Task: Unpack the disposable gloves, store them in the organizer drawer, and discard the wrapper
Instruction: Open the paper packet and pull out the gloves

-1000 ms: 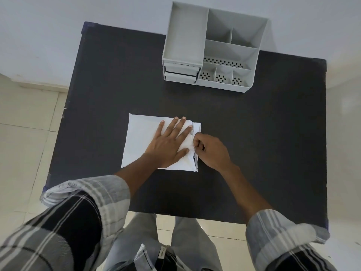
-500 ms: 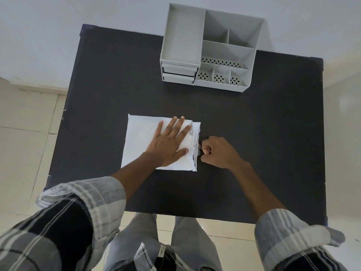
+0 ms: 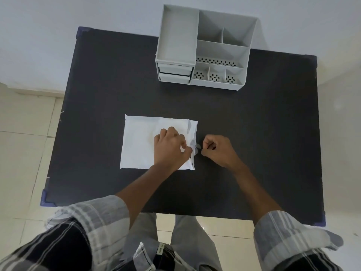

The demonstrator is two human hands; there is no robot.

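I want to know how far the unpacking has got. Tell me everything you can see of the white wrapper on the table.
The white wrapper is a flat, roughly rectangular packet, plastic or paper by its look, lying on the black table in front of the grey organizer. Its left part is smooth; its right edge is crumpled and partly torn open. The left hand presses on it and pinches that edge, while the right hand pinches a small strip at the same edge. No gloves show yet.

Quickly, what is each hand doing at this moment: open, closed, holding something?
Left hand: closed, fingers pinching the right edge of the white packet.
Right hand: closed in a fist, pinching a small strip at the packet's edge.
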